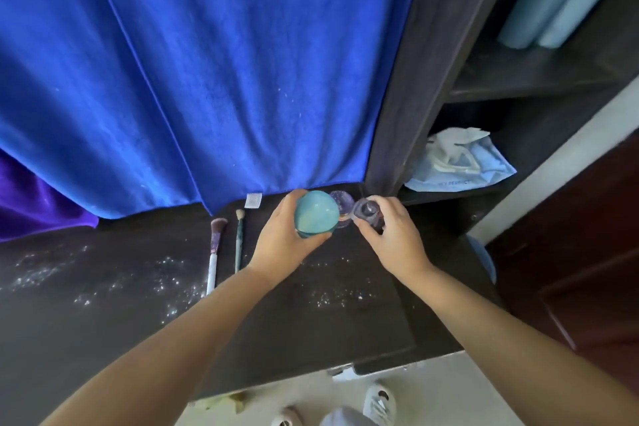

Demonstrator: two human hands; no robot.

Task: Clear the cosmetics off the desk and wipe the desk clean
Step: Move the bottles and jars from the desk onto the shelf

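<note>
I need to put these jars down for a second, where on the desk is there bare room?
The desk is open in front of the two brushes and around your forearms, though dusted with glittery specks. The far left, by the purple cloth, is bare too. It is crowded at the back right, where the left hand holds the teal jar, beside the clear jar and the right hand's purple bottle.

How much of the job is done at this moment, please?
Nothing looks finished. In hand: the left hand grips a teal jar, the right hand a purple bottle. Left: a small jar, two brushes, and white specks to wipe off the desk.
</note>
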